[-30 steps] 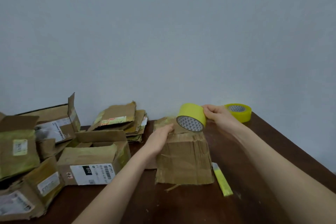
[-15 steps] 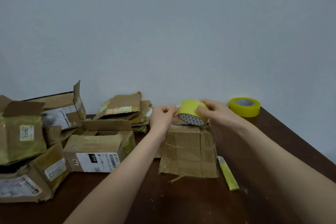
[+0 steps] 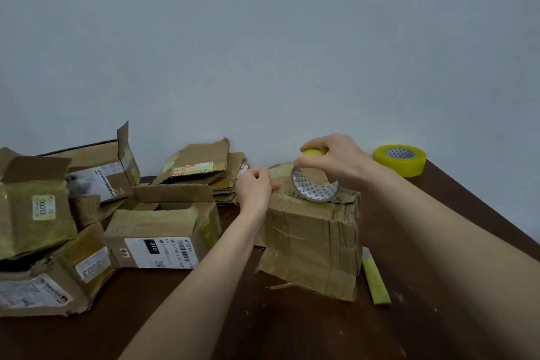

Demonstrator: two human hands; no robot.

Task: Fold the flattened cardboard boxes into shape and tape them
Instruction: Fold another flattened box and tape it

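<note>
A worn brown cardboard box (image 3: 312, 240) stands folded into shape in the middle of the dark wooden table (image 3: 292, 324). My right hand (image 3: 336, 159) grips a yellow tape roll (image 3: 315, 187) from above and holds it on the box's top. My left hand (image 3: 255, 187) sits at the box's top left edge, fingers curled, pinching the tape's end against the cardboard. A stack of flattened boxes (image 3: 204, 169) lies behind by the wall.
Several folded, taped boxes (image 3: 163, 231) crowd the table's left side. A second yellow tape roll (image 3: 400, 159) stands at the far right corner. A yellow-green strip (image 3: 375, 282) lies right of the box. The wall runs close behind.
The right hand has lowered the tape roll onto the box's top and turned it more upright. The left hand has moved from the box's front to the tape's end.
</note>
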